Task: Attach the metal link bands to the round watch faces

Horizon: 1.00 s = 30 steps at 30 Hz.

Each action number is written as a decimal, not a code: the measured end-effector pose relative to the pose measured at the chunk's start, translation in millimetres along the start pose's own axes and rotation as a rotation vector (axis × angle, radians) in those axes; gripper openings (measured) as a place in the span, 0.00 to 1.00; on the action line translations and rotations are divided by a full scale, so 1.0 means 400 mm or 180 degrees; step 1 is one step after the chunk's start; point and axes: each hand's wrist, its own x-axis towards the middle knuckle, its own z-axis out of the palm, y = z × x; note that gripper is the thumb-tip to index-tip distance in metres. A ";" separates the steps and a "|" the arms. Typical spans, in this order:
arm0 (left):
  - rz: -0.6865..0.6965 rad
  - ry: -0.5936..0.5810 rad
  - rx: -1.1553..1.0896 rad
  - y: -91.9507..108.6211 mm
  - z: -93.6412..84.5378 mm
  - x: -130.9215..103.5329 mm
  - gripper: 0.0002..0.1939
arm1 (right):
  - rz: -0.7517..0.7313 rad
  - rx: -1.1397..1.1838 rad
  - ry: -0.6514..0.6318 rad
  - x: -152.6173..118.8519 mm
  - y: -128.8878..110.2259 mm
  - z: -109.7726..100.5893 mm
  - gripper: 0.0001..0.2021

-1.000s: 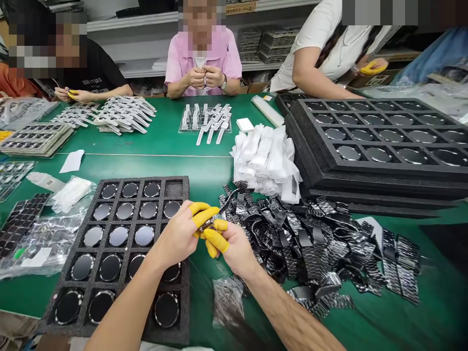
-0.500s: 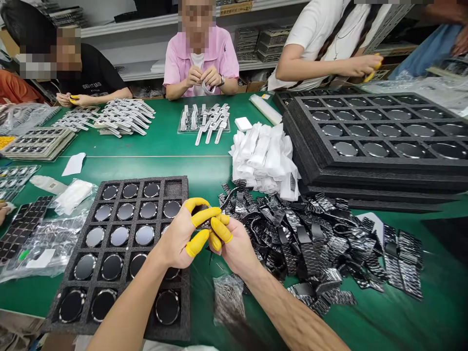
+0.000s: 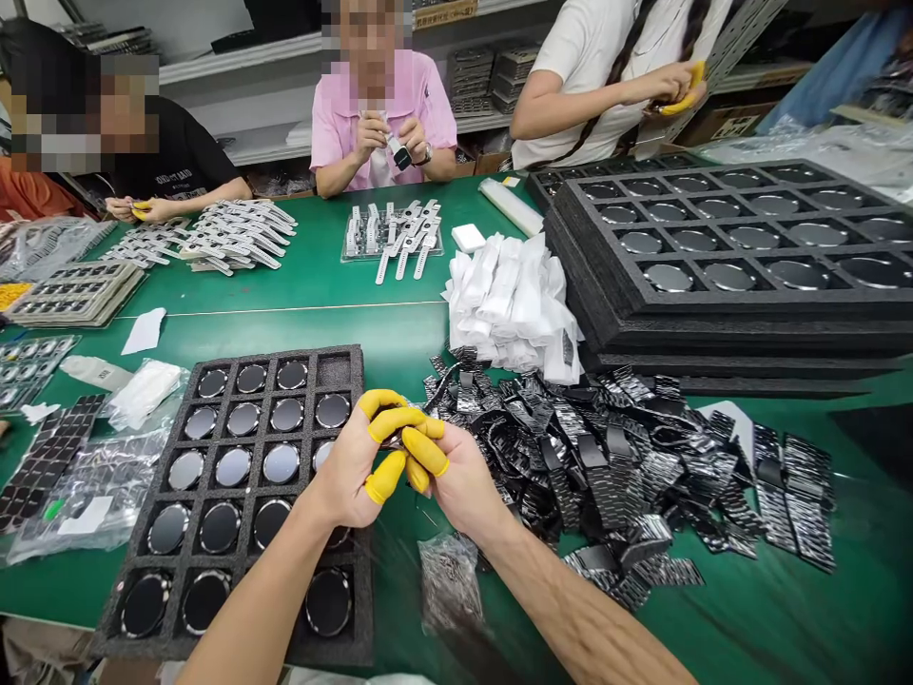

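Over the right edge of a black foam tray (image 3: 364, 623), both hands meet with yellow finger cots on several fingers. My left hand (image 3: 349, 471) is closed around a dark watch case (image 3: 394, 440), mostly hidden by the fingers. My right hand (image 3: 456, 476) pinches at its near right side; any small part between those fingertips is hidden. Round black-faced watch cases (image 3: 232, 467) fill most of the tray's pockets, and its far right pocket is bare. Beside my right hand lies a heap of black metal link watch bands (image 3: 606, 466). A clear bag of small metal pieces (image 3: 451, 582) lies below the hands.
White wrapped bundles (image 3: 503, 309) are piled behind the bands. Stacked foam trays of watch cases (image 3: 713, 314) stand at right. Plastic bags (image 3: 92, 485) lie left. Across the green table, co-workers handle small items; one in a pink shirt (image 3: 428, 90) holds a white-strapped watch (image 3: 395, 145).
My fingers have closed further over the watch case, so less of it shows. The co-worker opposite now holds up a white-strapped watch. The view has shifted slightly.
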 end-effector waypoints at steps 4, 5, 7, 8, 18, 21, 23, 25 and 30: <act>0.0087 0.0042 0.0174 0.001 0.000 0.003 0.19 | 0.0129 0.0230 -0.0027 0.003 0.001 0.001 0.22; 0.0090 0.0052 0.0181 0.001 0.000 0.004 0.19 | 0.0154 0.0275 -0.0039 0.004 0.001 0.003 0.23; 0.0088 0.0060 0.0164 0.000 -0.001 0.005 0.19 | 0.0159 0.0293 -0.0048 0.007 0.001 0.004 0.23; 0.0085 0.0055 0.0152 0.000 -0.001 0.005 0.19 | 0.0137 0.0269 -0.0049 0.008 0.002 0.004 0.23; 0.0139 0.0092 0.0397 -0.005 0.002 -0.005 0.24 | 0.0075 0.0128 -0.0025 0.008 0.008 -0.002 0.23; 0.0043 0.0388 0.0256 -0.021 0.006 -0.010 0.22 | 0.0113 0.0258 -0.0077 0.011 -0.003 -0.004 0.23; -0.0086 0.0814 0.0249 -0.033 0.003 -0.009 0.15 | 0.0105 0.0217 -0.0298 0.011 -0.016 -0.006 0.25; -0.0330 0.1448 -0.0041 -0.040 -0.009 0.001 0.10 | 0.0245 -0.0111 -0.0690 0.008 -0.029 -0.008 0.25; -0.0978 0.3005 -0.1309 -0.043 -0.050 0.034 0.18 | 0.1157 -0.0883 -0.1358 0.007 -0.020 -0.017 0.13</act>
